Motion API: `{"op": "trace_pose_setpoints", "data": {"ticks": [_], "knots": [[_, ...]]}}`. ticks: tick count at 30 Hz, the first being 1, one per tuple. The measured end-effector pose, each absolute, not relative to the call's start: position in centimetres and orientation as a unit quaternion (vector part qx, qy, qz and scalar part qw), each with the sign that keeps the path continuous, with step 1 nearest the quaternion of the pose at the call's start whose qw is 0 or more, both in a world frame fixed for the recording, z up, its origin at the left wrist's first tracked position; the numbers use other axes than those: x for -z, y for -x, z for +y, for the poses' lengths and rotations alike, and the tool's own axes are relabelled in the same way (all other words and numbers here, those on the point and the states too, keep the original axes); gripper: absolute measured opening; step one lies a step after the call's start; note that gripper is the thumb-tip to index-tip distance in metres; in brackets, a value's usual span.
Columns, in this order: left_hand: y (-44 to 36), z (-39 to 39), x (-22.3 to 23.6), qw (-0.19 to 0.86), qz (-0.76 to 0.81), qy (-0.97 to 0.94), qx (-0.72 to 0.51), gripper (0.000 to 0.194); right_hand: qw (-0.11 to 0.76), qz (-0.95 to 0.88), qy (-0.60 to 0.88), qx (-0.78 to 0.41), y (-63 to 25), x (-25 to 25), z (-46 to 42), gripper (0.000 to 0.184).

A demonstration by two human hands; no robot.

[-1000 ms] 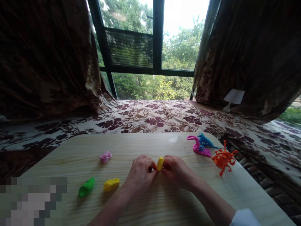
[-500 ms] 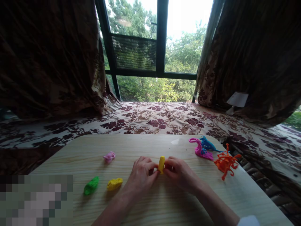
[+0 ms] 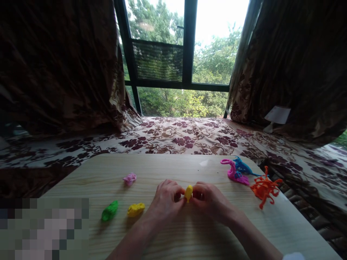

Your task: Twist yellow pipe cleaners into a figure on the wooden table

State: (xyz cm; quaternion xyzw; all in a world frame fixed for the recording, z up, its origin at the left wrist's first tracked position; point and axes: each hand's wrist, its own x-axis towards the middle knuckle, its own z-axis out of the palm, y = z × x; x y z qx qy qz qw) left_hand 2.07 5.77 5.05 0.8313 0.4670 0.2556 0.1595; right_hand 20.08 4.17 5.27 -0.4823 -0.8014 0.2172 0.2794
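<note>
A small yellow piece of modelling clay [image 3: 189, 193] stands between my hands, short and rounded at its top. My left hand [image 3: 168, 196] pinches it from the left with curled fingers. From the other side, the fingertips of my right hand [image 3: 208, 198] press on it too. Left of my left forearm lies a yellow lump of clay [image 3: 136, 209], with a green lump [image 3: 110, 211] beside it. Farther back sits a crumpled pale pink lump [image 3: 129, 178].
On the right of the wooden table [image 3: 162, 164] stand shaped clay figures: a magenta one [image 3: 234, 173], a blue one [image 3: 242, 167] and an orange many-armed one [image 3: 265, 187]. Behind the table is a flowered cloth [image 3: 184, 133] with a white lamp [image 3: 278, 115] at its right.
The yellow clay between my fingers looks shorter and now leans slightly. Both hands still pinch it. The whole view has shifted slightly, with things appearing a little farther right.
</note>
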Motion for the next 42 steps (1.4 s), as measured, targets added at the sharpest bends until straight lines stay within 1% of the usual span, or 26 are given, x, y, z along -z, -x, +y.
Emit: {"op": "trace_pose_setpoints", "data": {"ticks": [7,14,16,19,21,22,24,28,31,36,42], "knots": [[-2.3,5.8,-5.1,0.157,0.460,-0.837,-0.249,0.010,0.261,-0.805,0.499,-0.189,-19.9,-4.9,4.5,0.013],[-2.6,5.3,-5.2,0.105,0.468,-0.845,-0.236,0.016,0.232,-0.802,0.527,-0.161,-19.7,-5.0,4.9,0.013],[-2.4,5.1,-5.3,0.124,0.472,-0.838,-0.243,0.016,0.238,-0.798,0.529,-0.163,-19.7,-5.0,4.6,0.012],[-1.8,5.0,-5.6,0.185,0.460,-0.833,-0.246,0.014,0.260,-0.797,0.511,-0.190,-20.0,-5.1,4.1,0.010],[-1.4,4.9,-5.6,0.217,0.463,-0.821,-0.254,0.018,0.273,-0.799,0.490,-0.215,-20.2,-5.3,3.8,0.011],[-1.4,4.9,-5.7,0.225,0.471,-0.812,-0.261,0.020,0.275,-0.801,0.482,-0.223,-20.3,-5.4,3.7,0.012],[-1.4,4.9,-5.6,0.230,0.488,-0.798,-0.270,0.017,0.278,-0.803,0.473,-0.231,-20.5,-5.8,3.6,0.014],[-1.8,4.7,-5.5,0.210,0.489,-0.801,-0.274,0.011,0.287,-0.796,0.464,-0.261,-20.7,-6.7,3.5,0.013],[-2.2,4.7,-5.4,0.184,0.483,-0.811,-0.274,0.008,0.293,-0.787,0.456,-0.294,-20.8,-7.0,3.5,0.015],[-2.8,4.6,-5.3,0.153,0.483,-0.816,-0.279,0.016,0.298,-0.785,0.466,-0.281,-20.7,-6.8,3.5,0.013],[-3.3,4.3,-5.0,0.146,0.480,-0.817,-0.285,0.015,0.309,-0.780,0.470,-0.274,-20.7,-7.0,3.5,0.011]]}}
